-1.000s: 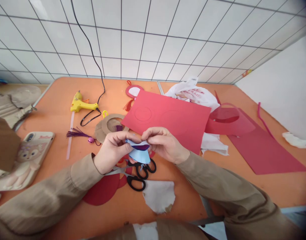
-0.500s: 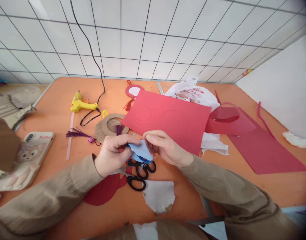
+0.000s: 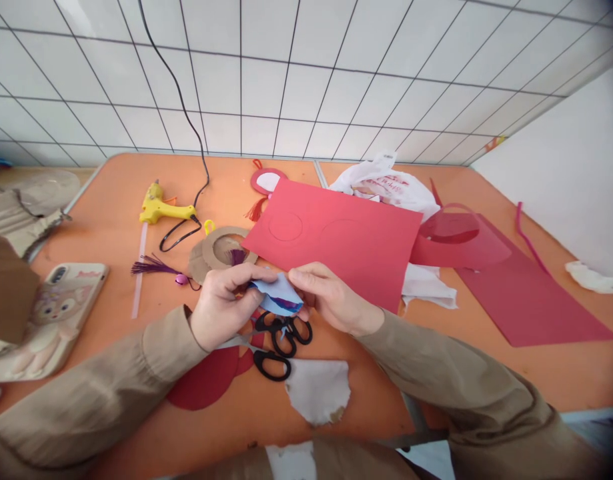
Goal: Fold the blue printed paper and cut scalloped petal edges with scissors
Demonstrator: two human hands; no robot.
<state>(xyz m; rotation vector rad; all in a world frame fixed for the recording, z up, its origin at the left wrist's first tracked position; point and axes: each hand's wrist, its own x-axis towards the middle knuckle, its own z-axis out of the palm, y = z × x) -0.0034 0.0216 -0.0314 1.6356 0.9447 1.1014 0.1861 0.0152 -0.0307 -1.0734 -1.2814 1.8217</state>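
Between my hands is a small light-blue folded piece (image 3: 280,291), with darker blue and purple showing inside its fold; whether it is paper or cloth I cannot tell. My left hand (image 3: 225,301) pinches its left side between thumb and fingers. On the right end, the thumb and fingers of my right hand (image 3: 331,293) close on it. Just beneath lie black-handled scissors (image 3: 272,365), overlapping more black scissor handles (image 3: 301,329). A ragged white scrap (image 3: 318,392) is nearer to me, and a red rounded piece (image 3: 206,377) lies partly under the scissor blades.
A large red sheet (image 3: 356,233) with pencilled circles lies behind my hands. To the left are a yellow glue gun (image 3: 163,209) with a black cord, a purple tassel (image 3: 156,265), a cardboard ring (image 3: 211,250) and a phone (image 3: 61,307). A white plastic bag (image 3: 391,187) sits at the back.
The blue piece has tilted and flattened slightly between my fingers, its opening showing more of the purple inside. Both hands stay nearly in place.
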